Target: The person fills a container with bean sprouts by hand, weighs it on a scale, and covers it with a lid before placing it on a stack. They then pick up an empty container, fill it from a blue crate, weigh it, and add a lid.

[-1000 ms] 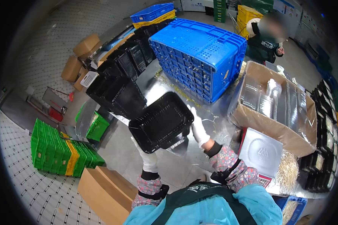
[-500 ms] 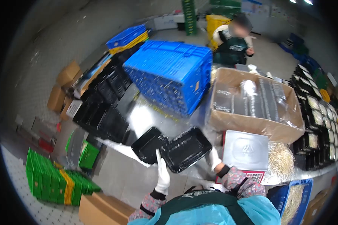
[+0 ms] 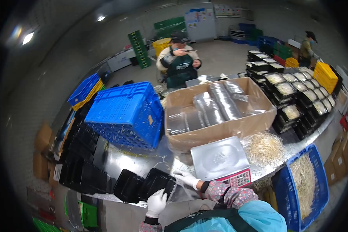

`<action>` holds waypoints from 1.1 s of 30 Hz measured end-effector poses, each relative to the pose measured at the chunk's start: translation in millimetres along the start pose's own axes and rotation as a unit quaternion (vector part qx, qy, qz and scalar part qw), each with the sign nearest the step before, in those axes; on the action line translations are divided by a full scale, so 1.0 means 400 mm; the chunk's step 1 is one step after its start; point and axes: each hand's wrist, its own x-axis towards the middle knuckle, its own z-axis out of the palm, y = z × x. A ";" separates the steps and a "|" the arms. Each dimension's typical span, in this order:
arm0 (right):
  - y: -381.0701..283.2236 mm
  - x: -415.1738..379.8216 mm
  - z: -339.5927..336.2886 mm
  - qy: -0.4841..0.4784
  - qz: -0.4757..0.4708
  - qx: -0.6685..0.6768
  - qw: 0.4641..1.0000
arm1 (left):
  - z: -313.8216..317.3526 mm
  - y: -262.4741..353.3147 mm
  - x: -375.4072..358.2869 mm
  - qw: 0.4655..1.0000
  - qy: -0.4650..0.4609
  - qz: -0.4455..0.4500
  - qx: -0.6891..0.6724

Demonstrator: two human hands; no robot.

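Note:
Two black plastic trays (image 3: 128, 186) lie side by side at the table's front edge, the right-hand tray (image 3: 157, 181) overlapping the other. My left hand (image 3: 157, 203), in a white glove, grips the near edge of the right-hand tray, with fingers over its rim. My right hand (image 3: 188, 180), gloved too, is stretched out flat, fingertips right at that tray's right side. Just beyond it stands a digital scale (image 3: 220, 157) with a bare metal plate and a red keypad. A heap of pale thin strands (image 3: 263, 149), like enoki mushrooms, lies right of the scale.
A cardboard box (image 3: 220, 129) of clear plastic lids and a blue crate (image 3: 121, 112) stand behind. Black trays (image 3: 83, 174) are stacked left, filled packs (image 3: 286, 89) right. A blue basket (image 3: 324, 193) of strands is at right. One person (image 3: 179, 63) sits opposite; another (image 3: 307, 50) is farther back.
The two trays have come down from a raised, tilted hold to the table's edge. Both hands moved with them. My view has turned right and up.

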 end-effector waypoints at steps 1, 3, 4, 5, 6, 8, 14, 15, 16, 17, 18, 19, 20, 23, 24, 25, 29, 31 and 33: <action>0.025 -0.027 -0.025 -0.028 -0.043 0.012 0.999 | -0.001 0.002 0.005 1.000 0.008 -0.016 0.006; -0.012 -0.127 -0.085 -0.120 0.022 0.120 0.985 | 0.000 0.008 0.032 0.989 0.019 -0.123 0.077; -0.017 -0.166 -0.108 -0.142 0.023 0.093 0.985 | 0.000 0.010 0.045 0.989 0.098 -0.110 0.018; -0.016 -0.205 -0.130 -0.163 0.025 0.068 0.984 | 0.002 0.010 0.059 0.982 0.129 -0.133 -0.045; -0.012 -0.249 -0.157 -0.165 -0.020 0.058 0.984 | -0.002 0.014 0.069 0.979 0.148 -0.136 -0.024; -0.093 -0.373 -0.234 -0.136 -0.038 -0.015 0.990 | -0.015 0.015 0.088 0.978 0.121 -0.169 -0.020; -0.056 -0.725 -0.491 0.022 -0.087 -0.051 0.995 | -0.038 0.076 0.148 0.940 0.321 -0.098 0.053; -0.031 -0.788 -0.539 0.064 -0.098 -0.070 0.991 | -0.044 0.157 0.174 0.917 0.385 -0.086 0.057; 0.010 -0.847 -0.580 0.106 -0.088 -0.032 0.990 | -0.050 0.270 0.190 0.930 0.360 -0.068 0.010; 0.051 -0.907 -0.615 0.147 -0.079 0.004 0.986 | -0.038 0.389 0.204 0.940 0.334 -0.051 -0.037; 0.070 -0.978 -0.637 0.186 -0.067 0.058 0.979 | 0.008 0.468 0.233 0.937 0.313 -0.022 -0.152; 0.085 -1.050 -0.656 0.227 -0.054 0.110 0.966 | 0.073 0.526 0.267 0.935 0.290 0.025 -0.204; 0.102 -1.118 -0.675 0.254 -0.033 0.123 0.959 | 0.143 0.594 0.295 0.947 0.239 0.035 -0.210; 0.113 -1.313 -0.677 0.361 -0.013 0.129 0.923 | 0.342 0.958 0.280 0.958 0.085 0.155 -0.228; 0.107 -1.372 -0.668 0.396 -0.006 0.103 0.912 | 0.469 0.975 0.330 0.943 0.049 0.266 -0.195; 0.104 -1.428 -0.658 0.416 0.011 0.116 0.902 | 0.535 1.053 0.334 0.930 -0.019 0.318 -0.185; 0.179 -1.604 -0.591 0.517 -0.009 0.166 0.840 | 0.812 1.220 0.411 0.880 -0.114 0.453 -0.086; 0.193 -1.682 -0.561 0.564 0.014 0.174 0.807 | 0.917 1.256 0.457 0.859 -0.107 0.489 -0.101; 0.194 -1.760 -0.548 0.608 0.030 0.203 0.767 | 1.010 1.245 0.516 0.860 -0.116 0.494 -0.058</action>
